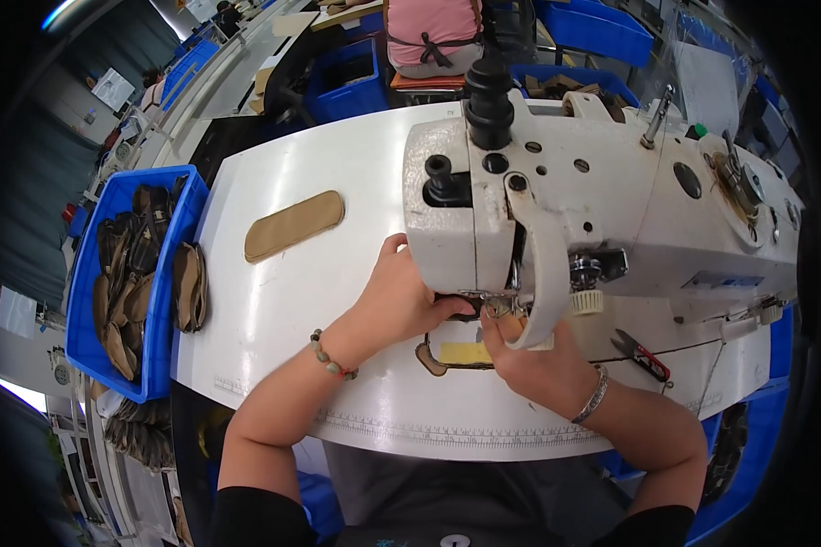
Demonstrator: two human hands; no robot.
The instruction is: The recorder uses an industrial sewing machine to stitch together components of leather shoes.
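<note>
A white sewing machine [442, 219] stands over the table, and both my hands meet at its needle area. My left hand [397, 296] is closed, its thumb and fingers pinching a small dark fabric piece [456, 306] beside the presser foot. Close by on the right, my right hand [534, 360] has its fingers pressed together at the foot; what they grip is hidden. Below the fingers lies a brown, dark-edged fabric part [432, 358], next to a yellow strip [463, 353]. Whether it joins the dark piece cannot be seen.
Thread snips [643, 356] with red handles lie right of my right hand. A tan oval piece [295, 225] rests on the white table [292, 328]. At left, a blue crate [166, 301] holds dark fabric parts, with a stack [190, 286] beside it. A person in pink [433, 35] sits beyond.
</note>
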